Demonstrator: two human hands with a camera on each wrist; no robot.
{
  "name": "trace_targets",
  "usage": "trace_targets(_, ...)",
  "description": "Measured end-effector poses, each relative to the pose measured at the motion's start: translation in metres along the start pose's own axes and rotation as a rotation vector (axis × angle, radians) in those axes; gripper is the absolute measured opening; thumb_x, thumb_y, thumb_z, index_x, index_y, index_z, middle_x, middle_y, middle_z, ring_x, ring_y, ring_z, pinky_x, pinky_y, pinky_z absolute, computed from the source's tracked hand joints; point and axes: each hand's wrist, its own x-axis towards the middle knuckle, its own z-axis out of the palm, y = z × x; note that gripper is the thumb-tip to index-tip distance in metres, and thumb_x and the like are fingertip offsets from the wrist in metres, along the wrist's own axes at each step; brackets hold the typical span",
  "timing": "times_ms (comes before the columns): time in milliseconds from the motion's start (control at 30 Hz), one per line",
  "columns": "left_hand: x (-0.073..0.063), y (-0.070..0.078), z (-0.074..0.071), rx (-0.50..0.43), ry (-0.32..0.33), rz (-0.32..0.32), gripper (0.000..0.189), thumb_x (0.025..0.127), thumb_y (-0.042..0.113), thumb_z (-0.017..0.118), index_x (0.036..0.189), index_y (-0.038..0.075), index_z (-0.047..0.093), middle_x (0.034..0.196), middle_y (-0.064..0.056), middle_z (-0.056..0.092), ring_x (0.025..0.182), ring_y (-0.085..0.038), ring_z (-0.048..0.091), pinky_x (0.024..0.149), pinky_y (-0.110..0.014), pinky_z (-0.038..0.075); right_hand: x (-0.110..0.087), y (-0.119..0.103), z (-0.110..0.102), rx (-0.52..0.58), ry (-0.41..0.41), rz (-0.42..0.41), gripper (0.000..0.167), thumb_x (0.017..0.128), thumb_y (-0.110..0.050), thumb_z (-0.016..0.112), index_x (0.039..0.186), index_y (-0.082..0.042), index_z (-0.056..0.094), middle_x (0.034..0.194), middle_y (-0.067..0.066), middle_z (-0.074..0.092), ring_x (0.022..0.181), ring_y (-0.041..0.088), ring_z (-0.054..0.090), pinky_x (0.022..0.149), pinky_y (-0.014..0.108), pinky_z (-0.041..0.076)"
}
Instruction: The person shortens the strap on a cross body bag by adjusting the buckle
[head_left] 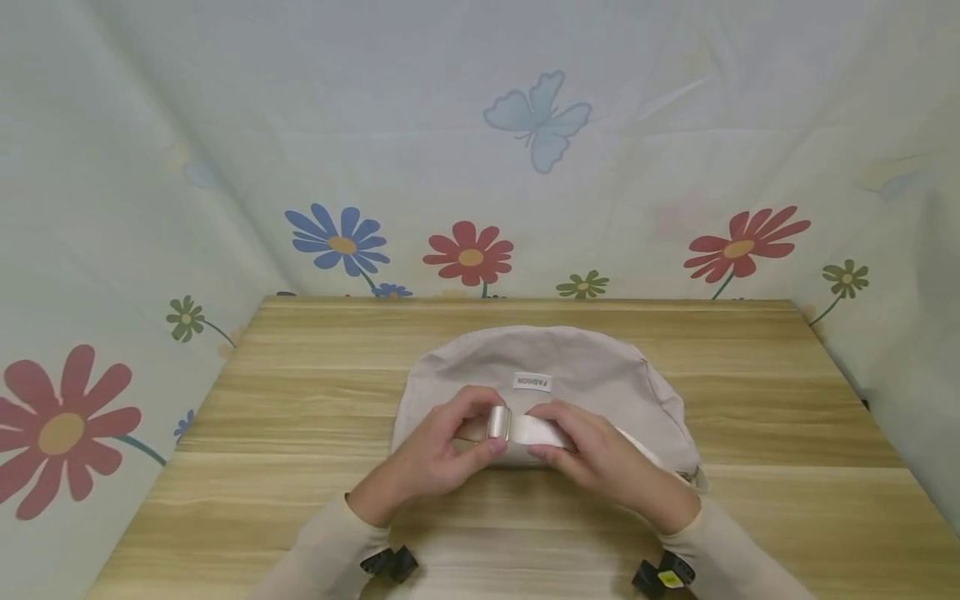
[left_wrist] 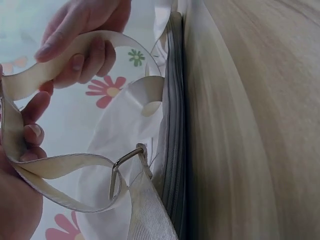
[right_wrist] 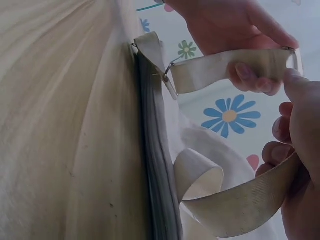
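Note:
A pale pinkish-beige bag [head_left: 592, 358] with a small "FASHION" label lies on the table. My left hand [head_left: 438, 446] pinches its cream webbing strap [head_left: 536, 431] at a metal slider buckle [head_left: 498, 423]. To the right, my right hand [head_left: 600, 454] holds the strap between thumb and fingers, close to the slider. Seen from the left wrist, the strap passes through a metal ring [left_wrist: 114, 172] near the bag's dark zipper [left_wrist: 172, 125]. In the right wrist view, a slack loop of strap [right_wrist: 235, 210] hangs under the right hand.
The wood-grain table [head_left: 300, 400] extends on all sides of the bag. A pale curtain [head_left: 420, 150] printed with flowers and a butterfly stands behind it and along both sides. Small black devices [head_left: 390, 564] are worn on both wrists.

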Motion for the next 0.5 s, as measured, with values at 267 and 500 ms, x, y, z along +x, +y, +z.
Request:
trace_targets(267, -0.0004, -0.001, 0.0023, -0.025, -0.044, 0.002, 0.041, 0.1, 0.007, 0.072, 0.134, 0.011, 0.049, 0.114, -0.006, 0.074, 0.104, -0.01, 0.066, 0.099, -0.029, 0.053, 0.0013, -0.0026, 0.0041, 0.015, 0.001, 0.001, 0.028, 0.105, -0.023, 0.071, 0.128, -0.009, 0.064, 0.118, 0.002, 0.074, 0.101, 0.007, 0.065, 0.086, 0.033, 0.059)
trace_targets(500, 0.001, -0.0023, 0.0044, 0.016, -0.051, 0.0, 0.042, 0.099, 0.01, 0.075, 0.134, 0.012, 0.052, 0.112, -0.004, 0.074, 0.1, -0.01, 0.066, 0.095, -0.03, 0.055, 0.0047, -0.0074, 0.0036, -0.003, 0.006, -0.016, 0.029, 0.107, -0.029, 0.068, 0.128, -0.01, 0.064, 0.12, 0.003, 0.074, 0.102, 0.008, 0.068, 0.086, 0.032, 0.06)
